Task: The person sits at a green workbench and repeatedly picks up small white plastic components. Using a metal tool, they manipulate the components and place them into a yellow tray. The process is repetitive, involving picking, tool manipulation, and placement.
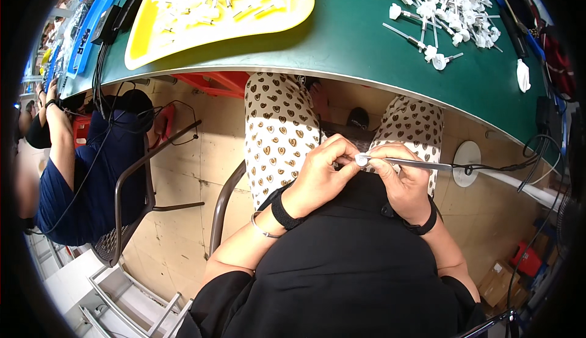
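Observation:
Over my lap, below the table's edge, my left hand (326, 168) pinches a small round white plastic part (362, 160) between thumb and fingertips. My right hand (404, 182) is closed around a slim grey pen-shaped tool (421, 164), with a dark cord running off its far end to the right. The tool's tip meets the white part, but the fingers hide the exact contact. On the green table (348, 33), a yellow tray (137, 48) holds many similar white parts with thin metal pins. A loose pile of white parts (448, 8) lies to the right.
A white piece (523, 75) lies near the table's right edge, beside dark cables (537, 149). At left, a person in dark blue (91, 173) sits on a metal-framed chair (131, 197) by a blue tray (91, 27). Cardboard boxes (500, 283) stand at lower right.

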The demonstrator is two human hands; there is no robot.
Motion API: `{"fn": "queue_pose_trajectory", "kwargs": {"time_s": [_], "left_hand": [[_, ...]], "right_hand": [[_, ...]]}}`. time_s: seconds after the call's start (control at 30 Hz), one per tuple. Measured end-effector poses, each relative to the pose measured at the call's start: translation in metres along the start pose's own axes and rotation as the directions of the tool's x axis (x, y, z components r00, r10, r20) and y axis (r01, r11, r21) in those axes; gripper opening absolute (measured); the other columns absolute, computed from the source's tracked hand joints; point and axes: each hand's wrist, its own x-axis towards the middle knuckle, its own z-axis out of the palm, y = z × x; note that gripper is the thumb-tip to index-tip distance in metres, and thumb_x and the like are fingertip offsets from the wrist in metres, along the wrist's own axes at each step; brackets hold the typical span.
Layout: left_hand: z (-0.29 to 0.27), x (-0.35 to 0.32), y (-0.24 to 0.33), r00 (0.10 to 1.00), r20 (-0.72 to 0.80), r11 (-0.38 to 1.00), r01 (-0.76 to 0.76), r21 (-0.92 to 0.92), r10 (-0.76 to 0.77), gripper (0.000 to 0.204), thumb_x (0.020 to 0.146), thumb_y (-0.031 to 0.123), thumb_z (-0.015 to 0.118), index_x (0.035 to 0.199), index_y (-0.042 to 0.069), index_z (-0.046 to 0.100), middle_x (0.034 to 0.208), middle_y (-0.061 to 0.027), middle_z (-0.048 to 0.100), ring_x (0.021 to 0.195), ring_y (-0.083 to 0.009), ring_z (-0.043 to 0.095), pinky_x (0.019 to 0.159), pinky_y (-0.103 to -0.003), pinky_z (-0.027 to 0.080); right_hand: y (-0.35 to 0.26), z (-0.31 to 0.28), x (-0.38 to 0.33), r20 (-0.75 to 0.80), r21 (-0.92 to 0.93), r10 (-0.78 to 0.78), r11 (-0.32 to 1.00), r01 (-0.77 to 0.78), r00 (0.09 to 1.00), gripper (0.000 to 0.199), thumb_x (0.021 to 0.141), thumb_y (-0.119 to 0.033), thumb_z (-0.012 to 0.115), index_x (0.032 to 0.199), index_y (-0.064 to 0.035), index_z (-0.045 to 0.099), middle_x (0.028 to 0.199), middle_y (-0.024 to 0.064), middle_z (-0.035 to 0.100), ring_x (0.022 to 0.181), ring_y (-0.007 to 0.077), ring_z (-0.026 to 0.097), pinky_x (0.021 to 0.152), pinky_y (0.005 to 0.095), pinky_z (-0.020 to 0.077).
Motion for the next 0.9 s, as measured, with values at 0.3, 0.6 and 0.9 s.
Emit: {"fn": "queue_pose_trajectory", "kwargs": {"time_s": [0.3, 0.6, 0.9], "left_hand": [[-0.0008, -0.0004, -0.0005, 1.0, 0.0, 1.0, 0.008, 0.008, -0.008, 0.012, 0.092, -0.006, 0.077, 0.099, -0.002, 0.069, 0.103, -0.0088, 0.068, 0.092, -0.0147, 0.071, 0.08, -0.027, 0.061], [-0.0009, -0.0008, -0.0028, 0.998, 0.012, 0.997, -0.061, 0.054, 0.061, 0.014, 0.09, -0.007, 0.078, 0.098, -0.002, 0.067, 0.102, -0.0099, 0.068, 0.089, -0.0153, 0.07, 0.077, -0.028, 0.06], [0.0001, -0.0002, -0.0012, 0.998, 0.01, 0.997, -0.058, 0.046, 0.058, 0.013, 0.091, -0.006, 0.078, 0.097, -0.002, 0.068, 0.1, -0.0094, 0.068, 0.089, -0.0151, 0.07, 0.076, -0.027, 0.06]], "right_hand": [[0.0018, 0.0006, 0.0021, 0.004, -0.02, -0.089, 0.996, 0.089, 0.996, 0.008, 0.094, -0.004, 0.076, 0.101, 0.0005, 0.075, 0.095, 0.0111, 0.076, 0.084, 0.0264, 0.072, 0.077, 0.0359, 0.0559], [0.0036, 0.0014, 0.0021, 0.035, -0.065, -0.076, 0.995, 0.078, 0.997, 0.007, 0.096, -0.005, 0.075, 0.101, 0.0003, 0.076, 0.093, 0.0108, 0.075, 0.082, 0.0253, 0.069, 0.074, 0.0354, 0.0541], [0.0037, 0.0017, -0.0022, 0.0, 0.021, 0.038, 0.999, -0.038, 0.999, 0.008, 0.098, -0.004, 0.073, 0.102, 0.0009, 0.078, 0.096, 0.0084, 0.075, 0.08, 0.0185, 0.069, 0.071, 0.0311, 0.054]]}}
